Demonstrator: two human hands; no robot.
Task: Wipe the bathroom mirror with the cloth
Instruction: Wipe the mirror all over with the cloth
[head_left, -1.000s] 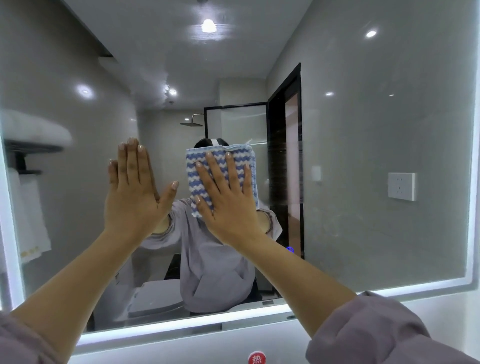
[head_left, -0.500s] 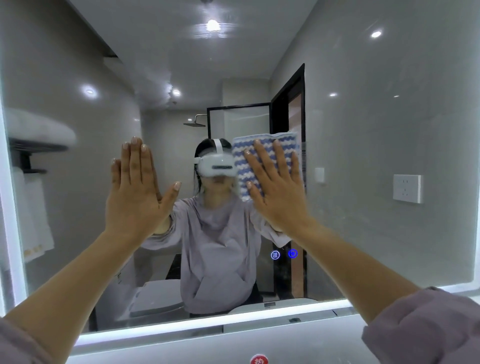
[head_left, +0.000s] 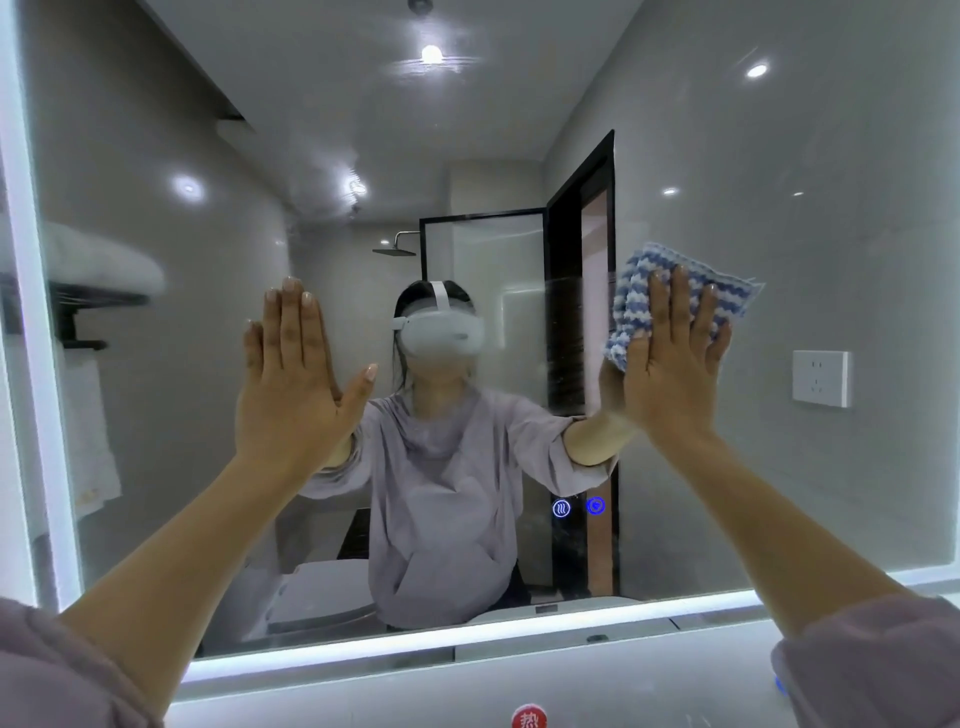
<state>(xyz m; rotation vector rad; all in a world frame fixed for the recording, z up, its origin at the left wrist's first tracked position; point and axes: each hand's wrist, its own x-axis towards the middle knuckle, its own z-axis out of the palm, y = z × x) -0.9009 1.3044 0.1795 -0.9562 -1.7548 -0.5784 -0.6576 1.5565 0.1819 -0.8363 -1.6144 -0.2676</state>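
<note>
A large bathroom mirror (head_left: 753, 182) with a lit edge fills the view. My right hand (head_left: 670, 364) presses a blue-and-white striped cloth (head_left: 636, 304) flat against the glass, right of centre at about head height. The cloth pokes out above and to both sides of my fingers. My left hand (head_left: 291, 379) rests flat on the glass at the left, fingers together and pointing up, holding nothing. Both forearms reach up from the bottom corners, with grey sleeves at the edges.
Two blue touch icons (head_left: 577, 506) glow low on the glass near the centre. The lit bottom strip (head_left: 467, 634) runs across below my arms, with a red round sticker (head_left: 529, 718) under it. The mirror reflects a person, a wall socket (head_left: 821, 378) and a towel rack (head_left: 78, 312).
My right hand has slid the cloth to the right across the glass, from the centre to right of the reflected doorway. My left hand has stayed pressed in place.
</note>
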